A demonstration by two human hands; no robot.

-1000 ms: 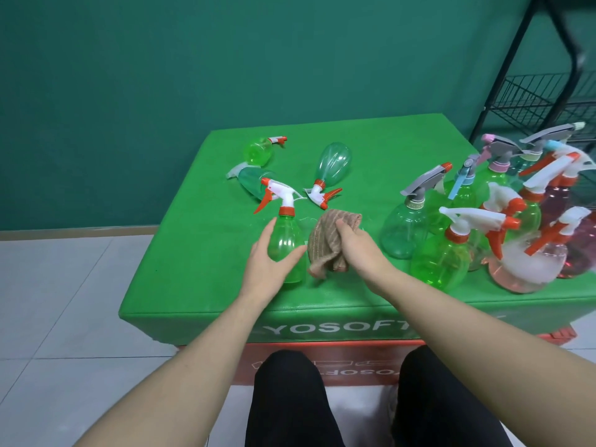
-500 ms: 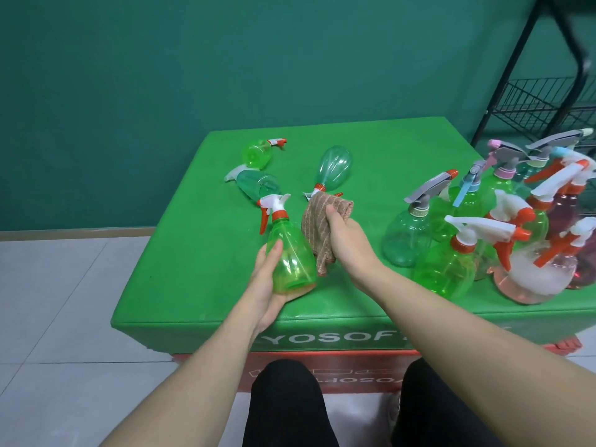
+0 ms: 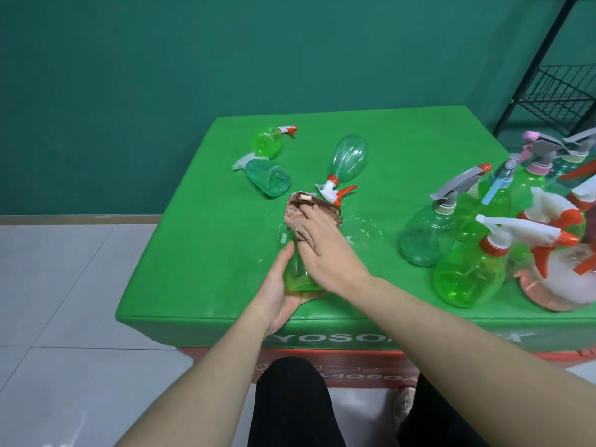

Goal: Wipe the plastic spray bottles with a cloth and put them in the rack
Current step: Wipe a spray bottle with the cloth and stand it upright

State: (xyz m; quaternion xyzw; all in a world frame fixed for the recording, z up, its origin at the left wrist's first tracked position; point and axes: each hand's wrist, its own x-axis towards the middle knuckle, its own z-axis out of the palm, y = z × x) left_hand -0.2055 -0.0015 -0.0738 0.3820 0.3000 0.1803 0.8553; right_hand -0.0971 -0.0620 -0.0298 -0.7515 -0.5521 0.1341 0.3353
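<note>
Head view: the left hand [image 3: 283,295] cups the base and lower body of a light green spray bottle [image 3: 298,275], fingers curled round its left side, holding it tilted away over the near part of the green table [image 3: 200,253]. The right hand [image 3: 325,250] lies over the bottle's upper half and presses a brown ribbed cloth [image 3: 296,214] against it, fingers bent over the cloth and gripping it; the bottle's trigger head is hidden beneath cloth and hand.

Farther back on the table lie 3 bottles on their sides: a bright green bottle with a red nozzle [image 3: 267,141], a teal bottle with a white head [image 3: 269,177] just in front of it, and a teal bottle with a red-and-white trigger [image 3: 346,156] whose head lies just behind the cloth.

At the right stands a crowded group of upright bottles, among them a teal bottle with a grey trigger [image 3: 425,237], a green bottle with a white-and-red trigger [image 3: 467,275] and a pink bottle [image 3: 554,279] touching it. A black wire rack [image 3: 554,95] stands beyond the table's far right corner
</note>
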